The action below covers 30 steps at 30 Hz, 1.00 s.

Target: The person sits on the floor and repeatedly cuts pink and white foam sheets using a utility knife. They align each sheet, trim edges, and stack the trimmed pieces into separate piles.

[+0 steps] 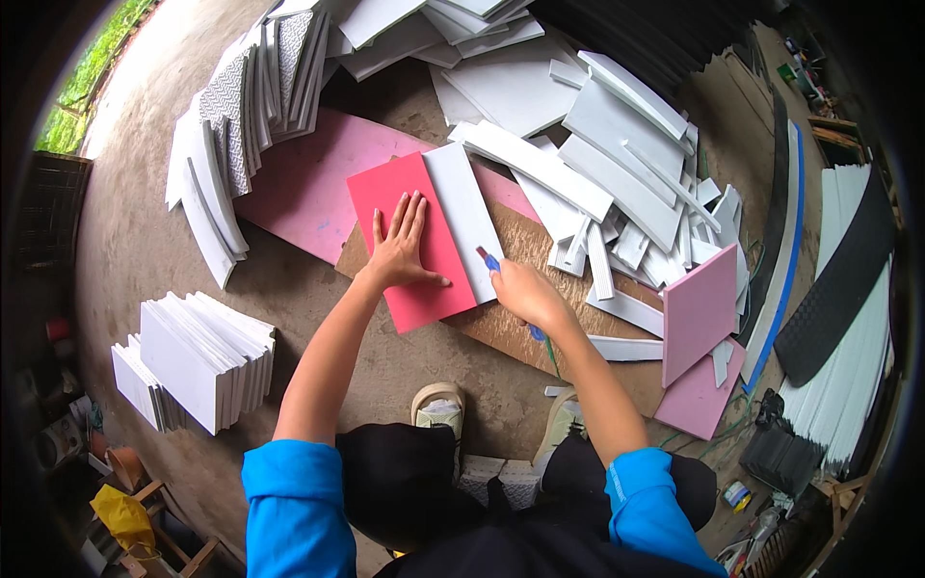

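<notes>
My left hand lies flat with fingers spread on a red rectangular board, pressing it down. Beneath the red board is a white board, showing along its right side. In my right hand is a slim blue-handled knife, its reddish-brown tip pointing up and left over the white board's right edge. I cannot tell whether that tip touches the board. Both boards rest on a worn brown wooden board, which overlaps a larger pink sheet.
White offcuts heap up at the right, beside two pink pieces. Textured white panels stand in a curved row at the far left. A stack of white panels sits nearer on the left. A green cord hangs below my right hand.
</notes>
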Available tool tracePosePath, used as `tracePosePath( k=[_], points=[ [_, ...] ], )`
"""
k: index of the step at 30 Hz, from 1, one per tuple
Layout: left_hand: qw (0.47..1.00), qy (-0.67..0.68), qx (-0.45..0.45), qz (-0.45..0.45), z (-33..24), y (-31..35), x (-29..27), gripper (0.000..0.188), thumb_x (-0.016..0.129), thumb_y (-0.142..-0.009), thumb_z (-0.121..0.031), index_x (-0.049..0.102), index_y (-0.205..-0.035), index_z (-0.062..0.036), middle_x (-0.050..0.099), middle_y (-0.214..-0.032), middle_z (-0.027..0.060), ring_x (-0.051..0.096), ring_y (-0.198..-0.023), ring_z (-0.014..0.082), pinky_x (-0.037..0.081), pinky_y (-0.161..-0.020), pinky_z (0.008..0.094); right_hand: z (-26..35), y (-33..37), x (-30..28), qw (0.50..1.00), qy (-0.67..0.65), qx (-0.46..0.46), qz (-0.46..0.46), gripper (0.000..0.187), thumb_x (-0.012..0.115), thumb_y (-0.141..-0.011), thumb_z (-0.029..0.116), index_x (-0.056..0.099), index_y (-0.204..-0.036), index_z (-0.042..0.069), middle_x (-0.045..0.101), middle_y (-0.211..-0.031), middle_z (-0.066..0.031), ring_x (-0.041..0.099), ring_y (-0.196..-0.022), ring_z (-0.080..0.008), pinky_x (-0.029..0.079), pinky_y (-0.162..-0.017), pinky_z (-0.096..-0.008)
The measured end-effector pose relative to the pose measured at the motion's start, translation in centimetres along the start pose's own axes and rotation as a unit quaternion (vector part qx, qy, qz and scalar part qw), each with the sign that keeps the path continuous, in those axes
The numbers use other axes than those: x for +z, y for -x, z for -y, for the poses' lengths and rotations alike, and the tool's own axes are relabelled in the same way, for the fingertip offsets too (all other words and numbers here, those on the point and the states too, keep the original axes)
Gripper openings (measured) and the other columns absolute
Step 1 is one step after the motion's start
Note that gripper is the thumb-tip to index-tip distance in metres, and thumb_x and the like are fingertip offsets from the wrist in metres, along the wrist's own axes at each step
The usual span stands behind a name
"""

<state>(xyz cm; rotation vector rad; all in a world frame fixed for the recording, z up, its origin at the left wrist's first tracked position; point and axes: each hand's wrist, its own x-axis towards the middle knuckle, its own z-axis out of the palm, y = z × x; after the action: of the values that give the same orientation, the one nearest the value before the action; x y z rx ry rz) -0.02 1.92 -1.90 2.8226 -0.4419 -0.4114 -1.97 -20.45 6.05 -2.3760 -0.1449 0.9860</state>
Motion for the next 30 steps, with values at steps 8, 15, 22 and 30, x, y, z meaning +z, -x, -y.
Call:
tracePosePath(
  k=[8, 15, 22, 30],
  points=[
    [0.999, 0.033, 0.002, 0.023, -0.5, -0.4, -0.8, 0.141, 0.07, -0.042, -0.073, 0.004, -0.143, -0.0005, 0.005, -0.151, 0.0138, -0.004, -0.14, 0.0255, -0.008, -0.106, 0.0571, 4.9, -16.3, -0.3, 0.981, 0.042, -0.06, -0.182, 0.034, 0.039, -0.093, 0.025, 0.053, -0.096, -0.006, 0.062, -0.085, -0.0282, 0.062, -0.083, -0.0425, 0.05, -0.073, -0.0489],
    [0.997, 0.063, 0.006, -0.033, -0.1, 0.1, -0.8, 0.137, 0.072, -0.041, -0.069, 0.01, -0.143, -0.0025, 0.011, -0.15, 0.0105, 0.003, -0.14, 0.024, -0.007, -0.108, 0.0561, 7.7, -18.2, -0.7, 0.988, 0.092, -0.022, -0.122, 0.029, 0.052, -0.084, 0.016, 0.052, -0.101, -0.008, 0.063, -0.096, -0.0242, 0.062, -0.094, -0.0351, 0.051, -0.08, -0.0419],
    [0.999, 0.044, 0.011, -0.023, -0.4, 0.1, -0.5, 0.138, 0.072, -0.042, -0.069, 0.007, -0.143, -0.0025, 0.008, -0.151, 0.0099, 0.0, -0.14, 0.0241, -0.007, -0.107, 0.0574, 9.5, -20.1, -3.8, 0.982, 0.14, 0.073, 0.1, 0.026, 0.048, -0.082, 0.013, 0.065, -0.094, -0.003, 0.068, -0.081, -0.0168, 0.068, -0.073, -0.0258, 0.053, -0.07, -0.0377],
    [1.0, 0.024, -0.002, -0.009, -0.1, -0.1, -0.1, 0.141, 0.071, -0.039, -0.073, 0.006, -0.144, -0.0054, 0.006, -0.152, 0.0076, -0.001, -0.14, 0.0228, -0.006, -0.107, 0.0585, 5.5, -10.6, 0.9, 0.981, 0.076, 0.146, 0.105, 0.024, 0.046, -0.082, 0.004, 0.062, -0.094, -0.009, 0.066, -0.078, -0.0213, 0.068, -0.066, -0.0271, 0.054, -0.062, -0.0381]
  ],
)
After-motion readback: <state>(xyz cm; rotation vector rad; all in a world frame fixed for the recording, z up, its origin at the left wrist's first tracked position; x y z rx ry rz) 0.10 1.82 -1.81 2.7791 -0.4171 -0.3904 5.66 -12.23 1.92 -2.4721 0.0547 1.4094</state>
